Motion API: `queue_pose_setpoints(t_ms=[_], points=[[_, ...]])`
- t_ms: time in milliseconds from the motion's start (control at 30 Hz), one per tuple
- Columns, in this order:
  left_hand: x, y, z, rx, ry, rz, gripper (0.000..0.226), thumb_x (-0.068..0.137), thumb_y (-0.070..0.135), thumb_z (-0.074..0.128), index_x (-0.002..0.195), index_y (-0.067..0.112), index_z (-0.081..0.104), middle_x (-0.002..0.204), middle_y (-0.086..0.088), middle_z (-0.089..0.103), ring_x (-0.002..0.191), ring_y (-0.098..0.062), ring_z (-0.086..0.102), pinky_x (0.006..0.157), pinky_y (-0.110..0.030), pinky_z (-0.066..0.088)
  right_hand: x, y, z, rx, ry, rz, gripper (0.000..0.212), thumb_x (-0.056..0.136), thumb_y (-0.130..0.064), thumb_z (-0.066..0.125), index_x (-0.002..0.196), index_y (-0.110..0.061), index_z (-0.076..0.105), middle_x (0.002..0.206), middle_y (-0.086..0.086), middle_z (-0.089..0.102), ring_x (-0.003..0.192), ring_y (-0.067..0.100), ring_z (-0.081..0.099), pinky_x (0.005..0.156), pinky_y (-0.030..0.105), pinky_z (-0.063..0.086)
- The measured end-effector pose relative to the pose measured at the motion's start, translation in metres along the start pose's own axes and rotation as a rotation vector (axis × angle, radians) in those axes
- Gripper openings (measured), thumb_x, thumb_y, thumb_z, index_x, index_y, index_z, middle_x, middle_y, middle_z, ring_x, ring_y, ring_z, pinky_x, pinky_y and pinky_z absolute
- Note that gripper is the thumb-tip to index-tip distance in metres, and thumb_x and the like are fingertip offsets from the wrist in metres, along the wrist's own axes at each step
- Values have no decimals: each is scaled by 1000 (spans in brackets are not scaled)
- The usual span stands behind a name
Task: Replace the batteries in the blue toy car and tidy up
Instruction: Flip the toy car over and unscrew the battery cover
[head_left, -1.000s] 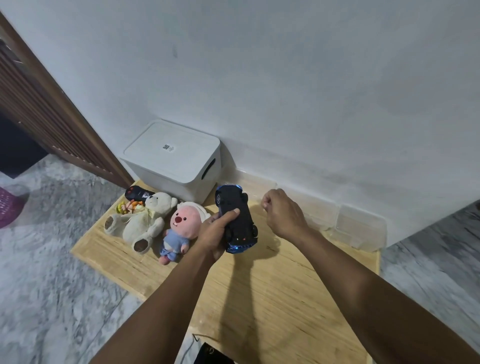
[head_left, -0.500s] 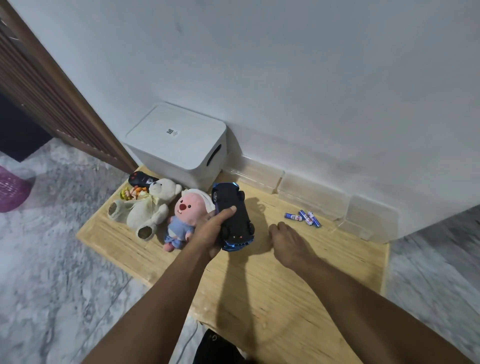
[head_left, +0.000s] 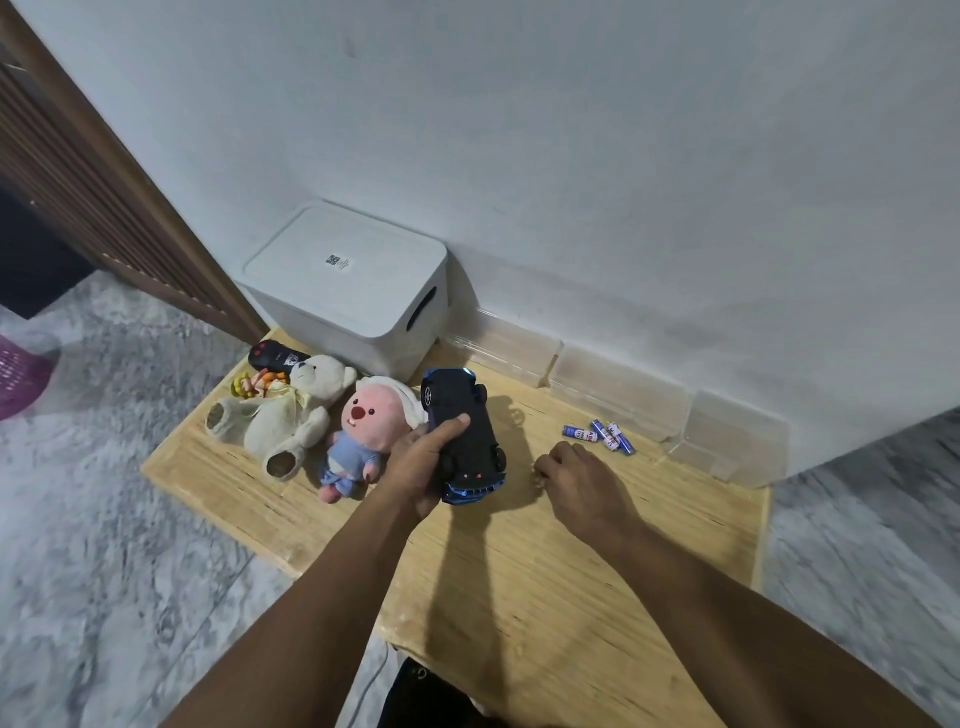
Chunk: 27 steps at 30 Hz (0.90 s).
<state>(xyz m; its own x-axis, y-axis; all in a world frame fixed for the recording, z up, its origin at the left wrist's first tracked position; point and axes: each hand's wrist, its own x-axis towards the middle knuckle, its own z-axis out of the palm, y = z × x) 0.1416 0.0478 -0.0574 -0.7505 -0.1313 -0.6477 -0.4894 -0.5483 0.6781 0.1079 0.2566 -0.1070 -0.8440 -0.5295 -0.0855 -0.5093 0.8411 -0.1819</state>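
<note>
While left hand (head_left: 415, 467) grips upturned blue toy car (head_left: 465, 436), long axis points wallward.

On a low wooden table (head_left: 597, 597), a storage box (head_left: 353, 291) stands far left against the wall, plush toys (head_left: 322, 421) before it, batteries (head_left: 600, 435) lying far right.

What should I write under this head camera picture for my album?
Left hand holds the upside-down blue toy car above the wooden board, batteries lying nearby.
</note>
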Motion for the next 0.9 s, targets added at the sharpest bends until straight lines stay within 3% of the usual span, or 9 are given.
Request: queue_pose_setpoints(t_ms=[200,333,500,667,900], points=[[1,-2,2,-37,-23,-3,52,82,28,71,127,7,59,117,-17,69,110,-34,65,88,-46,55,3,6,-1,98,-35,1,31,90,-8,59,119,-17,63,112,3,61,107,24,55,89,33,43],[0,-1,6,-57,-39,-16,44,89,33,65,125,9,61,117,-15,70,110,-33,66,91,-47,54,4,9,-2,208,-44,80,33,92,-10,58,123,-18,61,118,1,59,113,22,53,91,31,41],[-5,2,9,-117,-94,-67,36,94,31,53,120,9,61,115,-15,70,108,-36,65,90,-47,52,17,0,-25,510,133,180,28,92,-10,59,118,-14,63,115,1,60,102,17,60,86,32,49],[-9,4,18,-128,-148,-67,33,94,24,50,113,3,65,105,-16,71,95,-32,68,84,-43,53,37,-25,-72,673,361,40,17,86,-8,62,101,-13,69,96,0,65,82,5,58,74,25,48],[-16,7,25,-29,-286,-12,41,91,30,52,123,7,61,121,-16,66,108,-29,65,84,-38,55,54,-41,-95,618,230,-89,18,85,-13,65,100,-17,75,94,-3,62,92,18,59,82,32,47]])
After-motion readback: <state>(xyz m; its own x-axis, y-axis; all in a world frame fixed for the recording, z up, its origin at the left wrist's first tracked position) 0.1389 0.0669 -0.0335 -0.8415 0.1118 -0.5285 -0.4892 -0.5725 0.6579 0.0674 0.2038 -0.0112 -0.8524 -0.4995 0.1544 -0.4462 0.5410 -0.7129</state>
